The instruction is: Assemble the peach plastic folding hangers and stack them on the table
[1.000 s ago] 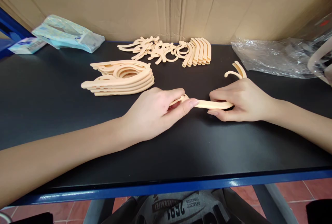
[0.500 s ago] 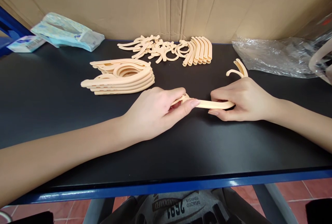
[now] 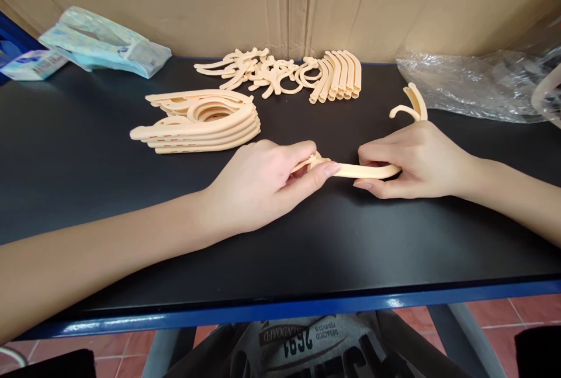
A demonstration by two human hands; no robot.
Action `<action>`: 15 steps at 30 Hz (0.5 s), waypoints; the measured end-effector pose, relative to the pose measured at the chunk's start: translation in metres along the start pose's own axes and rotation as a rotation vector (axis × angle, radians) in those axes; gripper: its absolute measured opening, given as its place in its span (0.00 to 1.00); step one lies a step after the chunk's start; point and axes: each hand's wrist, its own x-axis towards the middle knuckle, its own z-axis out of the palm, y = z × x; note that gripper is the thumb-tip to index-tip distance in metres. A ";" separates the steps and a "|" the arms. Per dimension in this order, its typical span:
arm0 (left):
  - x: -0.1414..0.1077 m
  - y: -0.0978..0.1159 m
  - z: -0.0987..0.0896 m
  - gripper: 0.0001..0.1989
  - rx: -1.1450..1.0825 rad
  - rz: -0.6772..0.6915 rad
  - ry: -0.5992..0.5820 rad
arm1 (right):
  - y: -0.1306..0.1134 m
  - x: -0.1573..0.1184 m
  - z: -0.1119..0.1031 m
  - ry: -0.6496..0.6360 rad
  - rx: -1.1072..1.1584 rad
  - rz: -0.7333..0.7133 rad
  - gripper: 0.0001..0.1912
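Head view: we've got a cream plastic hanger arm [image 3: 366, 171] between both hands, right of the desk's [image 3: 280, 255] middle, running roughly parallel to its near edge. Left hand [image 3: 265, 188]: thumb and index finger pinching the arm's left end, a small knobbed bit showing between them; other fingers hidden from us. Right hand [image 3: 409, 159]: thumb and curled fingers gripping the arm's bent right end. A curved hook [image 3: 405, 109] and a channelled strip [image 3: 421, 103] stick out beyond that hand's knuckles, toward the far right corner; the hand covers any joint, so we can't tell if they belong to the arm. Also can't tell whether the arm touches the desktop.

Stack of folded hangers [image 3: 210, 128] lies left of middle, just beyond the left hand. Middle of the far edge: jumbled pile of hooks [image 3: 275, 77], with a row of loose arms [image 3: 343, 74] side by side at its right end. Far left corner: blue patterned tissue pack [image 3: 105, 42] next to a smaller pack [image 3: 35, 64]. Far right corner: crumpled clear plastic bag [image 3: 473, 83]. Cardboard [image 3: 197, 4] stands behind the far edge. Below the blue near edge we see grey printed clothing [image 3: 298, 346] and red floor tiles [image 3: 109, 346].
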 end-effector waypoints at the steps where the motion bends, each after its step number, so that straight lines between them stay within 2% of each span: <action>1: 0.000 0.000 0.000 0.19 0.005 0.003 0.001 | 0.000 -0.001 0.001 0.004 0.002 0.001 0.21; 9: -0.001 0.000 0.001 0.20 -0.001 -0.008 -0.022 | 0.001 -0.001 0.002 0.004 -0.012 -0.010 0.21; 15: -0.002 -0.001 0.001 0.20 0.026 0.033 0.004 | 0.000 -0.001 0.002 0.010 -0.002 -0.002 0.20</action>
